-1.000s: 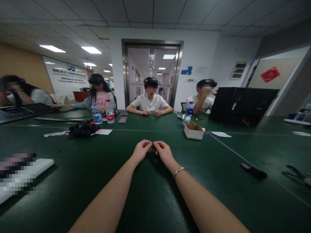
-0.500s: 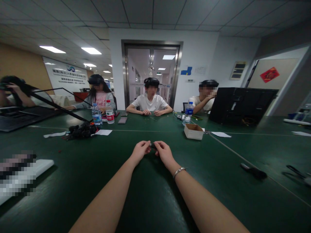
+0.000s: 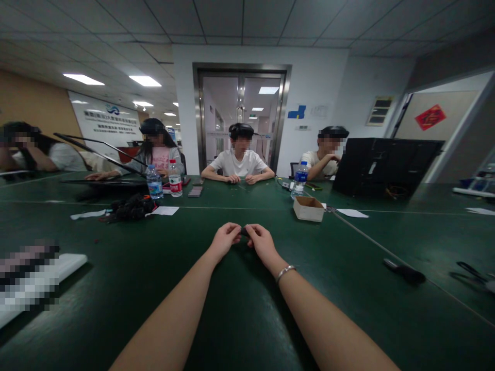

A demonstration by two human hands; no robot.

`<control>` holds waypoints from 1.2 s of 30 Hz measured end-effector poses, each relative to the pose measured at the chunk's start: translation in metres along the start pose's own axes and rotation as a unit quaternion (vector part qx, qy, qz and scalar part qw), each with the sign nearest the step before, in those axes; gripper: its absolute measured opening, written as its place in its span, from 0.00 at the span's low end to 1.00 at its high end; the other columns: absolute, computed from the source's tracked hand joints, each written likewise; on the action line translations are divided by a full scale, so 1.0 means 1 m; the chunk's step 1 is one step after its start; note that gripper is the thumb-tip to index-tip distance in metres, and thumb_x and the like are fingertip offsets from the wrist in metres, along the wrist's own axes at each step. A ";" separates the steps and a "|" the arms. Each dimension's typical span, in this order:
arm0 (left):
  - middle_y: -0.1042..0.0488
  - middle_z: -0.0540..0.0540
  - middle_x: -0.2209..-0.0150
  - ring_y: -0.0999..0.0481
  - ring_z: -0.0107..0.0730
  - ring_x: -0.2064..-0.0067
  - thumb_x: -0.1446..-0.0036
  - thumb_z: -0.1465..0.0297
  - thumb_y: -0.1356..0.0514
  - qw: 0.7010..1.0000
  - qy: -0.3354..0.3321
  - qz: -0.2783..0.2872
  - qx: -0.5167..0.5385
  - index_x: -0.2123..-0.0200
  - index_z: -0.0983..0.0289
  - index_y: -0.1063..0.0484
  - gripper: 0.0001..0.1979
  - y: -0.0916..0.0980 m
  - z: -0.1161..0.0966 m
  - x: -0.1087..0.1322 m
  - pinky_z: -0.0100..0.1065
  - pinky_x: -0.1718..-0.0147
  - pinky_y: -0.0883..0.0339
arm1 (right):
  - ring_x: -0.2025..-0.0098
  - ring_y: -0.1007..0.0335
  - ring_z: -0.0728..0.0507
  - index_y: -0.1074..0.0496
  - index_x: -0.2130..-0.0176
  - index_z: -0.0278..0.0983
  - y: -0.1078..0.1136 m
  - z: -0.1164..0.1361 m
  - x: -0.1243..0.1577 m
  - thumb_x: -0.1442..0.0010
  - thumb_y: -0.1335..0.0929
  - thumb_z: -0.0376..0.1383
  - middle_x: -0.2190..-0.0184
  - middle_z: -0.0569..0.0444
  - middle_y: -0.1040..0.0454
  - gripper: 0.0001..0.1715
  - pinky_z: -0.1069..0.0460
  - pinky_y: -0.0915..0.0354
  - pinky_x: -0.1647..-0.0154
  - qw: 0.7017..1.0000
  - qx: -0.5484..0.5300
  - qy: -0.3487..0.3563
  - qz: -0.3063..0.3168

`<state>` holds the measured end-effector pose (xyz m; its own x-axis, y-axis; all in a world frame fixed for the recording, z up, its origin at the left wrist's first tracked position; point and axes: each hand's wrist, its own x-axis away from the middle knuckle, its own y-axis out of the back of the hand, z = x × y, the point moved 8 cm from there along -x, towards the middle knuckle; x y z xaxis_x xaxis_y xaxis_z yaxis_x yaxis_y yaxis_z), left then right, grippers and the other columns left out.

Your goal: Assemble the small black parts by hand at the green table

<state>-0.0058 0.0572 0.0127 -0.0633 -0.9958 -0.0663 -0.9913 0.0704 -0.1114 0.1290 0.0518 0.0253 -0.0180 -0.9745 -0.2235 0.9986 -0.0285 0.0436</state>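
Note:
A small dark object (image 3: 244,232) is pinched between my two hands, a little above the green table (image 3: 240,299). It is too small and too covered by fingers to name its kind. My left hand (image 3: 226,240) grips its left end with thumb and fingertips. On the other side my right hand (image 3: 262,242), with a silver bracelet at the wrist, has its fingers closed on the right end. The fingertips of the two hands almost meet.
Ahead to the right stands an open cardboard box (image 3: 308,210) near a water bottle (image 3: 300,180). Black cables (image 3: 133,207) lie left, by two bottles. A black-handled tool (image 3: 405,271) rests at right. Several people sit around the table; a black monitor (image 3: 386,167) stands far right.
My hands stay nearly in place around the small dark object, with only slight finger movement. At the far left, the black panel with its thin frame has shifted right.

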 end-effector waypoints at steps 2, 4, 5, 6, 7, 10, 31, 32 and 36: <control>0.28 0.56 0.63 0.28 0.29 0.63 0.55 0.66 0.34 0.999 -0.028 0.018 -0.016 0.66 0.65 0.29 0.13 -0.003 -0.007 0.003 0.32 0.61 0.33 | 0.83 0.41 0.52 0.29 0.68 0.33 0.001 0.001 0.001 0.54 0.32 0.53 0.83 0.59 0.33 0.25 0.55 0.43 0.80 1.000 0.002 -0.002 -0.001; 0.28 0.57 0.59 0.28 0.31 0.59 0.56 0.68 0.33 0.999 -0.039 0.022 -0.013 0.64 0.64 0.28 0.14 -0.004 -0.011 0.005 0.33 0.59 0.33 | 0.83 0.41 0.52 0.29 0.67 0.33 0.001 0.001 0.001 0.53 0.32 0.53 0.82 0.59 0.33 0.25 0.55 0.42 0.80 1.000 0.001 -0.002 0.000; 0.28 0.58 0.58 0.28 0.32 0.58 0.55 0.68 0.33 0.999 -0.034 0.016 -0.005 0.63 0.64 0.29 0.14 -0.003 -0.011 0.005 0.34 0.59 0.33 | 0.83 0.40 0.52 0.29 0.67 0.33 0.001 0.001 0.001 0.53 0.32 0.52 0.81 0.58 0.32 0.25 0.55 0.42 0.80 1.000 0.001 0.000 0.001; 0.28 0.58 0.58 0.28 0.32 0.58 0.55 0.67 0.34 1.000 -0.023 0.005 0.005 0.63 0.64 0.29 0.15 -0.002 -0.009 0.005 0.34 0.59 0.32 | 0.83 0.40 0.53 0.29 0.67 0.34 0.001 0.001 0.001 0.52 0.32 0.52 0.80 0.58 0.32 0.24 0.56 0.42 0.80 1.000 0.001 0.000 0.002; 0.28 0.58 0.59 0.27 0.32 0.59 0.54 0.65 0.34 1.000 -0.009 -0.006 0.012 0.63 0.65 0.29 0.14 0.000 -0.006 0.004 0.35 0.60 0.32 | 0.82 0.40 0.53 0.29 0.66 0.34 0.000 0.001 0.001 0.52 0.32 0.52 0.79 0.57 0.31 0.24 0.56 0.42 0.80 1.000 0.001 0.000 0.003; 0.27 0.56 0.67 0.28 0.29 0.65 0.51 0.62 0.36 1.000 0.012 -0.022 0.007 0.67 0.66 0.29 0.14 0.002 0.001 0.000 0.34 0.63 0.32 | 0.82 0.39 0.52 0.29 0.66 0.34 0.001 -0.001 0.001 0.52 0.32 0.51 0.79 0.57 0.31 0.23 0.56 0.41 0.80 1.000 0.001 -0.002 0.003; 0.27 0.58 0.59 0.27 0.32 0.60 0.54 0.65 0.34 0.999 -0.029 -0.007 -0.023 0.63 0.65 0.28 0.15 0.001 -0.006 0.001 0.33 0.61 0.33 | 0.83 0.39 0.52 0.30 0.65 0.35 0.002 -0.005 -0.003 0.51 0.31 0.49 0.80 0.58 0.31 0.21 0.56 0.40 0.81 1.000 -0.010 -0.001 -0.008; 0.27 0.58 0.60 0.27 0.32 0.61 0.54 0.63 0.35 1.000 -0.022 -0.014 -0.019 0.64 0.65 0.28 0.15 0.002 -0.004 0.000 0.33 0.62 0.32 | 0.83 0.39 0.52 0.30 0.65 0.35 0.001 -0.006 -0.003 0.51 0.31 0.49 0.79 0.58 0.31 0.21 0.55 0.40 0.81 1.000 -0.011 -0.001 -0.007; 0.27 0.54 0.68 0.28 0.28 0.67 0.53 0.62 0.36 0.999 -0.021 -0.014 -0.032 0.67 0.66 0.28 0.13 0.003 -0.001 -0.002 0.31 0.66 0.33 | 0.82 0.38 0.52 0.30 0.65 0.34 0.002 -0.006 -0.003 0.51 0.31 0.48 0.76 0.56 0.29 0.20 0.55 0.39 0.80 1.000 -0.012 -0.002 -0.007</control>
<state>-0.0083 0.0596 0.0135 -0.0310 -0.9938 -0.1063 -0.9981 0.0366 -0.0503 0.1309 0.0561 0.0207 -0.0327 -0.9748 -0.2208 0.9991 -0.0376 0.0179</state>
